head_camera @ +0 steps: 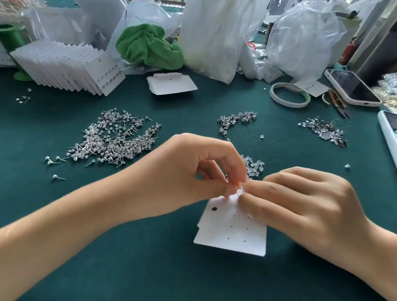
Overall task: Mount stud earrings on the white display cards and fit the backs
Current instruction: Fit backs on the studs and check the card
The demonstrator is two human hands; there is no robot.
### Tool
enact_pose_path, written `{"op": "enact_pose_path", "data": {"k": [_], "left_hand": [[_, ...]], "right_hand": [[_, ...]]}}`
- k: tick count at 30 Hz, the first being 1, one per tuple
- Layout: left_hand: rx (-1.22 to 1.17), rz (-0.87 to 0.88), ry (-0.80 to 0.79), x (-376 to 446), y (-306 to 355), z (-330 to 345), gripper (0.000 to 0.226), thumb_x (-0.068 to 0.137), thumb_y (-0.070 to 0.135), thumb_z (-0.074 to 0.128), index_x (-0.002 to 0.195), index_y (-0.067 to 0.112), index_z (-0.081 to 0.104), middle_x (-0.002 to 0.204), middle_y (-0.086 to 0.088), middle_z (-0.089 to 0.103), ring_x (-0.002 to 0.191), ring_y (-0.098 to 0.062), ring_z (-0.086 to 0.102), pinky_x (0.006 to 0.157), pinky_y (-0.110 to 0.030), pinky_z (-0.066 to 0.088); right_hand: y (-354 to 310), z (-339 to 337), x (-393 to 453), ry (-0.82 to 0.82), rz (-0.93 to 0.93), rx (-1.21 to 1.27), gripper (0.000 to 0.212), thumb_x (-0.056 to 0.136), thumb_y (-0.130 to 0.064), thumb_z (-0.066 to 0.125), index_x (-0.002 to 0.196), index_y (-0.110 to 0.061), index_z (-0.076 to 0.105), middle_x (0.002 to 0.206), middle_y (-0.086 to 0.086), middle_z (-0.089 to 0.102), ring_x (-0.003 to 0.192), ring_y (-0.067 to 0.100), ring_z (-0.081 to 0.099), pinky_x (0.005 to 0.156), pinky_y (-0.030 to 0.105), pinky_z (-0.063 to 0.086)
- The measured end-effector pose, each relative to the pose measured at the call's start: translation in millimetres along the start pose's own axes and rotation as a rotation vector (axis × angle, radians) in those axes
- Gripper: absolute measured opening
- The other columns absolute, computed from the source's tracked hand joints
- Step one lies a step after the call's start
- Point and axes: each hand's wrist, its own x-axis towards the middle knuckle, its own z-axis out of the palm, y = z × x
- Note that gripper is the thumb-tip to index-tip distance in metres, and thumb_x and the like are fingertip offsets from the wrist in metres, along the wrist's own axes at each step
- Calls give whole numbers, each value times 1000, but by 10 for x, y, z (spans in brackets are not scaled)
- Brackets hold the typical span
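1. Both hands meet at the top edge of the white display card (232, 230), which lies on the green tabletop (141, 262).
2. Left hand (192, 170) pinches a small clear stud (239, 189) right at that edge.
3. Right hand (305, 202), fingers curled, pinches there too.
4. Big pile of stud earrings (115, 141) sits beyond the card, to its left; clear backs (254, 167) just behind it.

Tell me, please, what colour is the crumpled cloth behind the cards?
Bright green cloth, seen in the head view.
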Motion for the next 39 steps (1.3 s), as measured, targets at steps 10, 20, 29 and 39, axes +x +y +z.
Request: {"op": "enact_pose_path", "data": {"k": [10, 20, 29, 39], "left_hand": [[130, 58, 4, -19, 10, 21, 17, 78, 2, 72, 84, 18, 70, 79, 9, 70, 72, -13, 67, 70, -27, 54], [-34, 10, 39, -13, 11, -1, 16, 78, -1, 72, 87, 13, 69, 81, 3, 71, 72, -13, 68, 72, -24, 56], [-128, -27, 65, -14, -14, 48, 27, 77, -4, 71, 95, 14, 62, 78, -2, 71, 67, -18, 66, 67, -19, 52], [-90, -4, 68, -20, -24, 79, 27, 79, -3, 69, 97, 15, 62, 77, 3, 70, 63, -7, 62, 66, -18, 50]], "right_hand": [[-18, 10, -12, 14, -9, -57, 11, 82, 2, 68, 82, -7, 74, 73, 7, 70, 53, 28, 59, 49, 32, 52], [-20, 17, -4, 45, -12, -48, 11, 80, 3, 67, 83, -5, 74, 74, 10, 71, 52, 29, 60, 48, 34, 52], [-43, -5, 27, 89, 28, -2, 38, 99, -4, 43, 76, -5, 74, 75, 6, 72, 54, 26, 61, 51, 32, 54], [-45, 15, -4, 82, -19, -72, 13, 78, 5, 68, 78, -7, 73, 73, 8, 71, 52, 28, 62, 49, 32, 53]]}}
